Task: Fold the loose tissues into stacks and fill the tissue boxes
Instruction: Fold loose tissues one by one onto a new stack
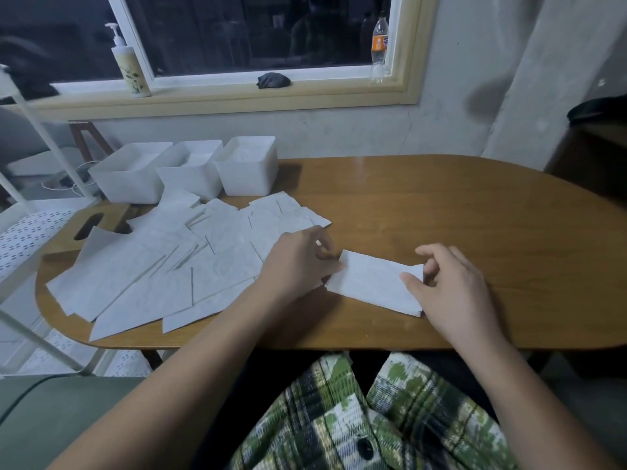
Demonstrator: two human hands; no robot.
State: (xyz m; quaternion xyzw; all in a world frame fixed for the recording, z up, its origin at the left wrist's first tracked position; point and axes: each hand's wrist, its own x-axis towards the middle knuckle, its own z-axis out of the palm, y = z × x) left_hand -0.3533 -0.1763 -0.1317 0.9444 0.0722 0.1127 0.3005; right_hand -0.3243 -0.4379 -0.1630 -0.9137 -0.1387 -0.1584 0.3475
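The tissue [371, 283] lay on the tabletop [475, 205], right of the loose pile [169, 262]. The left hand [298, 262] and right hand [454, 290] each kept a grip clamped on one end. An uneven pull could skew the fold or tear it.

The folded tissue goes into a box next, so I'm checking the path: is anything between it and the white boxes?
Only the loose tissues, lying flat on the table between the folded tissue and the white boxes at the far left. Nothing upright blocks a lifted path.
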